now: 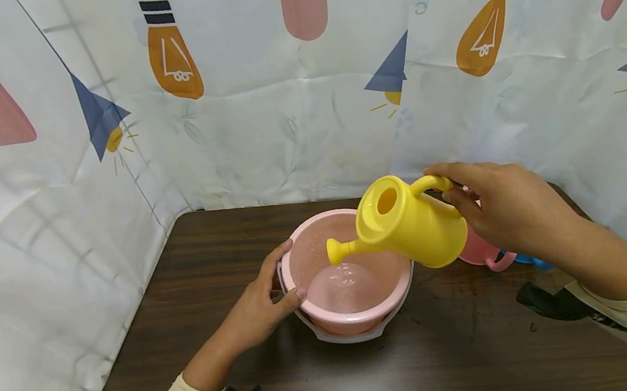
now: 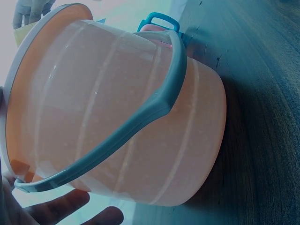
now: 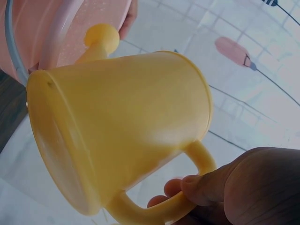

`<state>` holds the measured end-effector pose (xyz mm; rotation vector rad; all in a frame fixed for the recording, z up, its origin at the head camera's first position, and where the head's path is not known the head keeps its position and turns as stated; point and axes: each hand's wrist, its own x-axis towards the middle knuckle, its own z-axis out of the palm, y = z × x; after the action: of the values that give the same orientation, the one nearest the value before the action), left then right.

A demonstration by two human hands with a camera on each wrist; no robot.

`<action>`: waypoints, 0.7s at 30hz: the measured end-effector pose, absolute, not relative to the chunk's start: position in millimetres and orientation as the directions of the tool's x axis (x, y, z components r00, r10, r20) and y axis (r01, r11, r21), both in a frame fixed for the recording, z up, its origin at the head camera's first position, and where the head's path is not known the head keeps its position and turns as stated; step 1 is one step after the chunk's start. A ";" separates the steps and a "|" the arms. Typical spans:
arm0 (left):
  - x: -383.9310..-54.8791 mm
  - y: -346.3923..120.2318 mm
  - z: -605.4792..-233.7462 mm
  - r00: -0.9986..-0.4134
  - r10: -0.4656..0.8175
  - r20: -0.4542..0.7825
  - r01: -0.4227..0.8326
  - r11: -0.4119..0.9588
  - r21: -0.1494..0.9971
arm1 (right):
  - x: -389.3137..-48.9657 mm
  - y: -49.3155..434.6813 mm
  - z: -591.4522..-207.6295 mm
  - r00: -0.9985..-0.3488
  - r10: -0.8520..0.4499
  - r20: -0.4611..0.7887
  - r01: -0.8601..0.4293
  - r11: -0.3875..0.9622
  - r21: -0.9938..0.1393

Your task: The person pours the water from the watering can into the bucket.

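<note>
A pink bucket [image 1: 307,248] with a grey handle [image 2: 159,105] stands on the table, with some clear water [image 1: 343,290] in it. My left hand [image 1: 259,306] holds its left rim, thumb over the edge and fingers along the side. Over the bucket's right side, my right hand [image 1: 508,204] grips the curved handle of a yellow watering can [image 1: 423,231]. The can tilts left, its spout head [image 1: 335,251] above the bucket's opening. Below the spout, the water surface is rippled. In the right wrist view, the thumb and fingers [image 3: 172,187] wrap the can's handle.
Behind the watering can, a pink item with a handle [image 1: 481,250] and a blue piece [image 1: 533,262] are partly hidden. The dark wooden table [image 1: 221,252] has wet spots at right. A printed white cloth [image 1: 260,143] hangs along the back and sides.
</note>
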<state>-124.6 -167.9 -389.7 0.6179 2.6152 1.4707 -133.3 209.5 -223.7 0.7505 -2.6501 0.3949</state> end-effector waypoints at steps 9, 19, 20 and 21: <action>-125.1 -167.9 -390.3 -0.916 0.381 0.127 0.306 0.458 0.835 | -134.2 209.5 -223.7 -0.796 -0.450 0.404 -0.547 0.821 -0.165; -124.9 -167.6 -390.0 -0.920 0.374 0.118 0.295 0.459 0.838 | -134.1 208.7 -223.8 -0.775 -0.465 0.428 -0.569 0.808 -0.153; -124.9 -167.5 -390.0 -0.920 0.374 0.118 0.295 0.460 0.838 | -134.1 208.6 -223.7 -0.775 -0.465 0.428 -0.569 0.808 -0.151; -124.8 -167.4 -390.0 -0.920 0.373 0.118 0.294 0.460 0.838 | -134.0 208.7 -223.6 -0.774 -0.466 0.429 -0.570 0.808 -0.151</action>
<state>-124.8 -167.4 -390.0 0.5990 2.6126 1.4747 -134.0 208.7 -223.6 0.7812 -2.6199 0.3859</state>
